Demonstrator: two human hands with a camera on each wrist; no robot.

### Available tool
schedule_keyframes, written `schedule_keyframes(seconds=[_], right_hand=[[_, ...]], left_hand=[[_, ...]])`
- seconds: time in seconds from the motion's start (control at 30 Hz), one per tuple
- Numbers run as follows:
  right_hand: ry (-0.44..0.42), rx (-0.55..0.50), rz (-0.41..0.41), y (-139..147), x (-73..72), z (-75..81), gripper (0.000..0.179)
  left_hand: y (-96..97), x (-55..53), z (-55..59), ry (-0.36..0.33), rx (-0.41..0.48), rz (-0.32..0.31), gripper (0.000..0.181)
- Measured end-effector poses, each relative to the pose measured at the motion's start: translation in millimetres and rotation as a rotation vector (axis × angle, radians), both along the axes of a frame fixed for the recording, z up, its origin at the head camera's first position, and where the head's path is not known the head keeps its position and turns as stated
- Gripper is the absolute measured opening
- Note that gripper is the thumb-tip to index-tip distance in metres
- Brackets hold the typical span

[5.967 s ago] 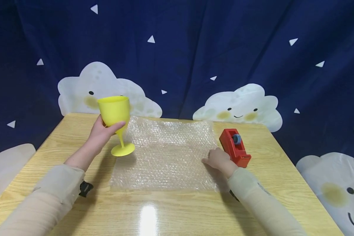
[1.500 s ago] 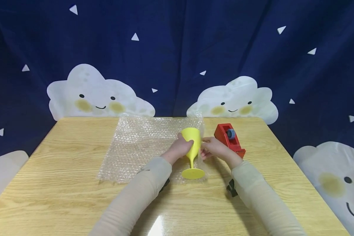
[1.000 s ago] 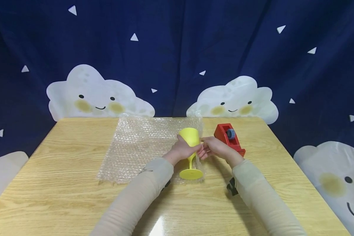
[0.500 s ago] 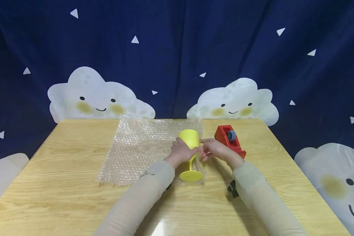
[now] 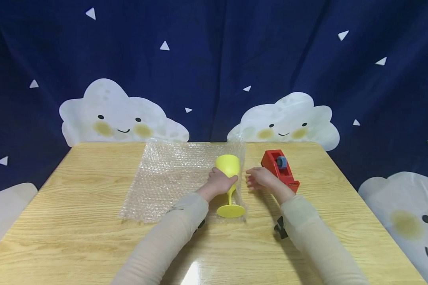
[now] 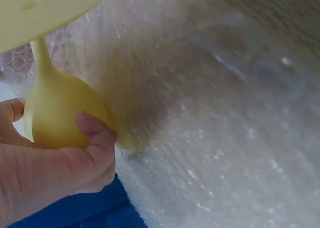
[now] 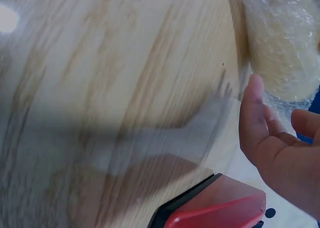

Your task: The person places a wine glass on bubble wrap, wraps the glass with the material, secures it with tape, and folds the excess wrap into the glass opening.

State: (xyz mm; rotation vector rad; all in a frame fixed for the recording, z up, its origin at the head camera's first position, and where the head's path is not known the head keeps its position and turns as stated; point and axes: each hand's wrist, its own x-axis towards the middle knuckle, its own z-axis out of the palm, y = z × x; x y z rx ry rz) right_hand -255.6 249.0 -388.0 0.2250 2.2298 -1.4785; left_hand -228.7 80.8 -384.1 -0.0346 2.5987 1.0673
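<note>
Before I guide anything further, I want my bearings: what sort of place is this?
Probably an indoor tabletop work area, perhaps staged for recording: a wood-grain table stands before a dark blue backdrop with cartoon clouds, and bubble wrap and a red tape dispenser are on it.

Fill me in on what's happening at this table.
A person's left grip holds a yellow goblet at the right-hand end of a bubble wrap sheet on a wooden table. The right grip is beside that end, holding nothing. The sheet is not closed around the goblet. A red tape dispenser stands next to the right grip.
</note>
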Motion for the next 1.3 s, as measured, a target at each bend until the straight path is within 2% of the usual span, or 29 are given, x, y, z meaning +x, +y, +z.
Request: schedule_keyframes(seconds=[0.13, 0.2, 0.37, 0.53, 0.67, 0.8, 0.93, 1.07, 1.3], right_hand=[[-0.044, -0.009, -0.016, -3, -3.1, -3.9, 0.045], [-0.056, -0.009, -0.02, -6, -4.0, -3.9, 0.049], [-0.057, -0.04, 0.015, -13, -3.5, -4.8, 0.061], [-0.058, -0.085, 0.064, -22, -3.8, -7.0, 0.062], [-0.065, -0.082, 0.08, -31, -4.2, -5.5, 0.06], [-0.067, -0.055, 0.07, -37, -4.7, -2.3, 0.062], [-0.067, -0.027, 0.062, -38, -4.2, 0.3, 0.064], [-0.071, -0.016, 0.08, -36, -4.1, 1.5, 0.065], [-0.088, -0.036, 0.103, -36, -5.3, 3.7, 0.067]], left_hand=[[-6.3, -3.0, -4.3, -0.05, 0.102, 0.002, 0.087], [-12.5, -4.8, -5.5, -0.092, 0.145, -0.016, 0.09], [-26.9, -7.2, -6.6, -0.168, 0.167, -0.086, 0.094], [-32.4, -6.8, -7.5, -0.133, 0.19, -0.119, 0.091], [-35.8, -6.0, -8.7, -0.13, 0.186, -0.122, 0.092], [-38.7, -5.7, -10.4, -0.13, 0.181, -0.096, 0.092], [-36.2, -5.3, -9.4, -0.09, 0.189, -0.053, 0.089], [-32.8, -5.3, -6.9, -0.038, 0.151, -0.038, 0.089], [-33.8, -5.9, -2.1, -0.029, 0.1, -0.018, 0.095]])
